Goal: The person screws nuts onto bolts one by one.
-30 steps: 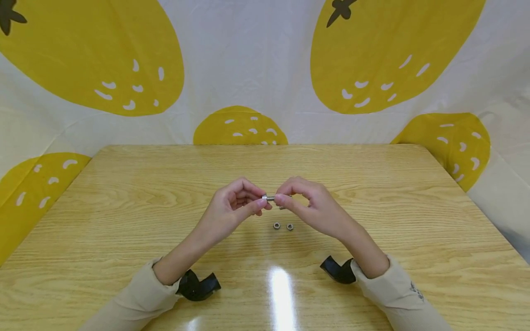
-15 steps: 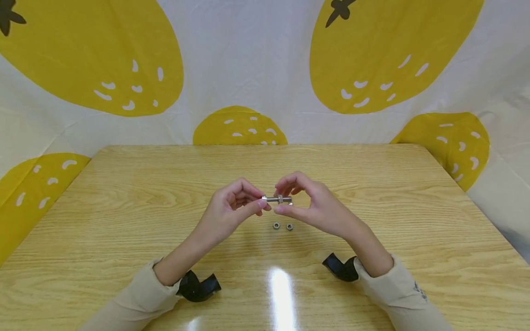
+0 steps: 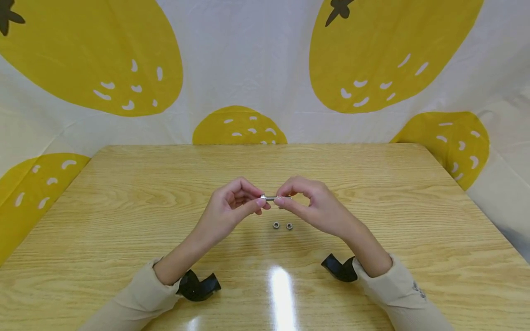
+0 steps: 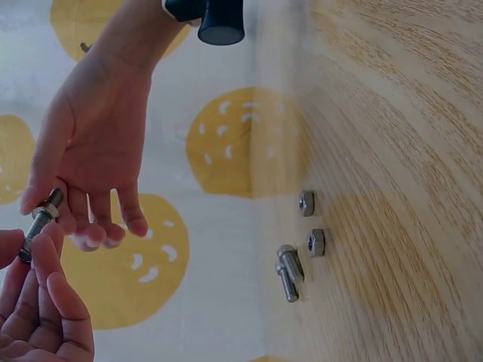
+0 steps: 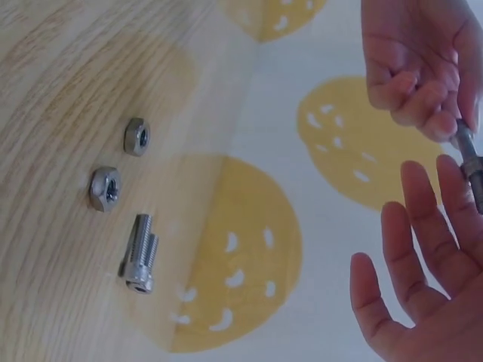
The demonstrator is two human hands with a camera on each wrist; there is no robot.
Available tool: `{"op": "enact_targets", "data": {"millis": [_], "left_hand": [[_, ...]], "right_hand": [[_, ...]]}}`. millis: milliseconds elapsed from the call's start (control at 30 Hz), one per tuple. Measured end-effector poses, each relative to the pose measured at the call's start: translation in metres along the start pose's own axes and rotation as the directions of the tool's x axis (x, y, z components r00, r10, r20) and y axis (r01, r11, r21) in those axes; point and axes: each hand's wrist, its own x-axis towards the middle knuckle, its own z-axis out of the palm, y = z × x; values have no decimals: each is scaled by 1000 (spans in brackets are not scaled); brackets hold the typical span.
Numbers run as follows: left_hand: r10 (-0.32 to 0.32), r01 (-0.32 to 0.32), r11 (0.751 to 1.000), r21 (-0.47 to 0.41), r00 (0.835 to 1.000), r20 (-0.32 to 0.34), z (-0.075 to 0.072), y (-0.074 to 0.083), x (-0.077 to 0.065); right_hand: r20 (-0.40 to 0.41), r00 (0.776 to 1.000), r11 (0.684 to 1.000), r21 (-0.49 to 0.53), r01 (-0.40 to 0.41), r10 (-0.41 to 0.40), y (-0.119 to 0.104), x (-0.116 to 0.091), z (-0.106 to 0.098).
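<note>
In the head view my left hand (image 3: 229, 204) pinches the head end of a silver bolt (image 3: 270, 198) between thumb and fingers, holding it level above the table. The thumb and forefinger of my right hand (image 3: 314, 207) pinch a nut partway along the shaft and mostly cover it there. In the right wrist view this hex nut (image 5: 472, 167) shows around the bolt, near its free end. The left wrist view shows the threaded shaft (image 4: 39, 225) running between both hands.
Two loose hex nuts (image 3: 283, 226) lie side by side on the wood-grain table (image 3: 145, 207), nearer the body than the hands. Two more bolts (image 5: 139, 260) lie together beside them. A white cloth (image 3: 248, 55) with yellow fruit shapes hangs behind the table.
Half a second ago my right thumb and forefinger were spread apart, baring the nut on the shaft; now they pinch it again. My left hand keeps its hold on the bolt.
</note>
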Motion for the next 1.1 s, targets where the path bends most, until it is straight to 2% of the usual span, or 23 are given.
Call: {"op": "enact_targets", "data": {"millis": [167, 333, 433, 633, 900, 1100], "left_hand": [[-4, 4, 1000, -4, 1000, 1, 1, 0, 0], [-2, 2, 1000, -7, 1000, 4, 0, 0, 0], [-7, 7, 1000, 0, 1000, -3, 0, 0, 0], [-19, 19, 1000, -12, 1000, -11, 0, 1, 0], [-11, 11, 999, -34, 1000, -3, -1, -1, 0], [-5, 5, 999, -34, 1000, 3, 0, 0, 0]], "right_hand": [[8, 1000, 1000, 25, -13, 12, 3, 2, 2], [10, 998, 998, -22, -67, 67, 1, 0, 0], [5, 999, 998, -31, -54, 54, -1, 0, 0], [-10, 1000, 1000, -4, 20, -20, -2, 0, 0], [-16, 1000, 1000, -7, -10, 10, -2, -1, 0], [-1, 1000, 999, 15, 29, -29, 1, 0, 3]]}}
